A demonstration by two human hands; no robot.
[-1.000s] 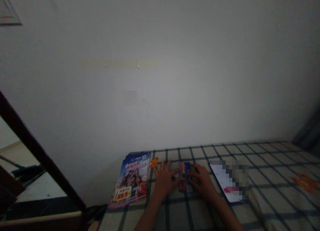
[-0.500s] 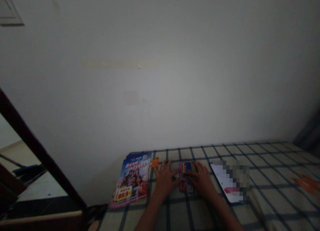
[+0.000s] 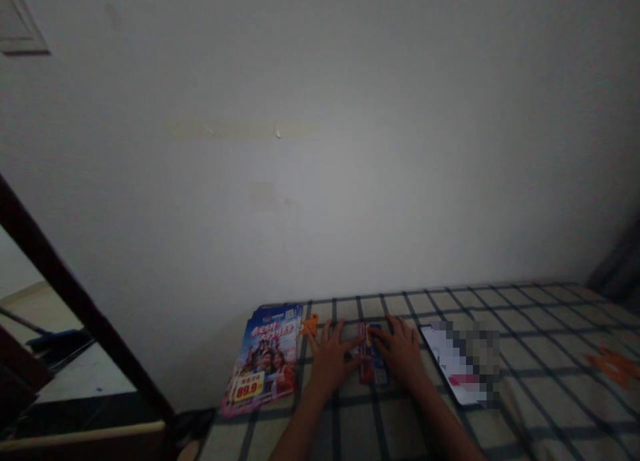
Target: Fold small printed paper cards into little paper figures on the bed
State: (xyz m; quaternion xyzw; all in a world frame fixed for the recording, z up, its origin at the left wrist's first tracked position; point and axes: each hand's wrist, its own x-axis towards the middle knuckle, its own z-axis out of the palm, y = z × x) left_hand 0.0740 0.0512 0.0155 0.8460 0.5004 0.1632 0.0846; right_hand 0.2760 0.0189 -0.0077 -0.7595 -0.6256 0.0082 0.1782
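A small folded flyer (image 3: 367, 371), pink on its left side and blue on its right, lies flat on a checked cloth (image 3: 345, 408) between my hands. My left hand (image 3: 330, 358) rests beside it with fingers spread. Its thumb and a finger reach the flyer's left edge. From the other side my right hand (image 3: 400, 348) lies with fingers apart, some of them on the upper right part of the flyer and covering it in part. A stack of printed flyers (image 3: 267, 361), blue above and pink below, sits left of my left hand.
To the right of my right hand lies a phone (image 3: 453, 368) with a lit screen, partly blurred. Orange patterns (image 3: 615, 366) mark the cloth. Behind stands a pale wall (image 3: 350, 148); a dark slanted post (image 3: 75, 288) rises at left.
My right hand's fingers have shifted up and spread over the upper part of the folded flyer. My left hand has hardly moved, and the flyer stays in about the same place.
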